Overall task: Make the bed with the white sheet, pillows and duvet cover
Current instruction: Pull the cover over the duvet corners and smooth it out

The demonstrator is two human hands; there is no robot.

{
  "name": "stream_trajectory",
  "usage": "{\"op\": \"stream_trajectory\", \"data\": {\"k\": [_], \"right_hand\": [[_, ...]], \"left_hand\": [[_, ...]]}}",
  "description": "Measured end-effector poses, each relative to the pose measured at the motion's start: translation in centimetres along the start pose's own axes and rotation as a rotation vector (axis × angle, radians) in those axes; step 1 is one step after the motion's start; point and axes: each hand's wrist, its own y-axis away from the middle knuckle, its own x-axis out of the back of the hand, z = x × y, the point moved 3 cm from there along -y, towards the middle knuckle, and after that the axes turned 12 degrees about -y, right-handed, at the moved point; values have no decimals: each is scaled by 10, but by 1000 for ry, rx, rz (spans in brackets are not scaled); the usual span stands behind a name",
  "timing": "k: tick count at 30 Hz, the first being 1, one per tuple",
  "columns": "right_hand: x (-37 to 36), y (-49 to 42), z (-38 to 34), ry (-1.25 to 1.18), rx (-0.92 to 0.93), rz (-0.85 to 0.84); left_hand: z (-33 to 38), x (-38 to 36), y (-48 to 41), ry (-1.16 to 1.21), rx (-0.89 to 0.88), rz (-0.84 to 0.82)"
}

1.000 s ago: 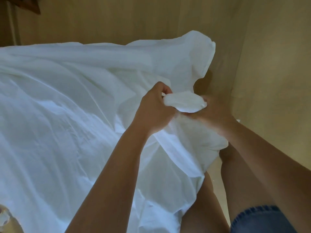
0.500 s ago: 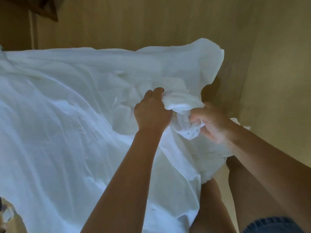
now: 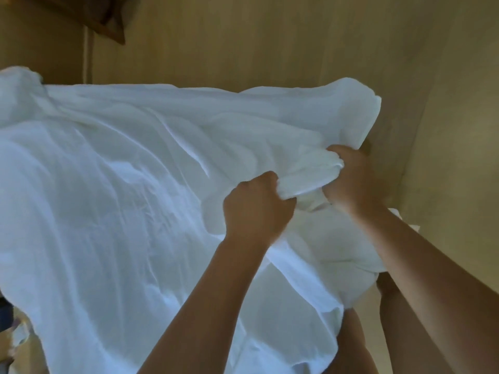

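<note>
Right hand [image 3: 351, 182] now higher, its grip with left hand [image 3: 256, 209] tighter on bunched white sheet [image 3: 305, 179].

No legible text or labels anywhere

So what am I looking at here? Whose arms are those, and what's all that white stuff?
The camera sits on a person's head and looks down, so the arms are that person's own. There is no robot. The white stuff is a big white sheet spread out and rumpled. The left hand and the right hand each grip a bunched-up part of it near one corner, fingers curled into the cloth. Behind is a tan wall. The person's bare knees show at the bottom.
</note>
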Motion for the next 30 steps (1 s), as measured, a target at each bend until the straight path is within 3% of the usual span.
{"op": "stream_trajectory", "data": {"k": [2,4,8,10,12,14,18,24,27,30], "right_hand": [[-2,16,-5,-392,-186,-37],[-9,36,-14,-786,-436,-244],[3,39,-12,-976,-444,-430],[7,37,-10,-971,-424,-466],[7,34,-4,-890,-440,-449],[6,29,-2,-739,-388,-370],[4,17,-5,-136,-47,-118],[-8,19,-3,98,99,-164],[-2,19,1,4,110,-1],[0,23,-2,-265,35,145]], "left_hand": [[-4,-5,-9,-35,71,-33],[-2,-11,-17,-14,114,-54],[7,-7,-13,78,41,145],[11,-5,-9,25,-93,214],[6,1,-9,49,-187,181],[-3,8,-8,180,-167,91],[-6,14,12,441,-130,-174],[-9,12,17,746,-21,-489],[-7,3,11,511,28,-400],[0,6,-5,-9,-25,-64]]}}
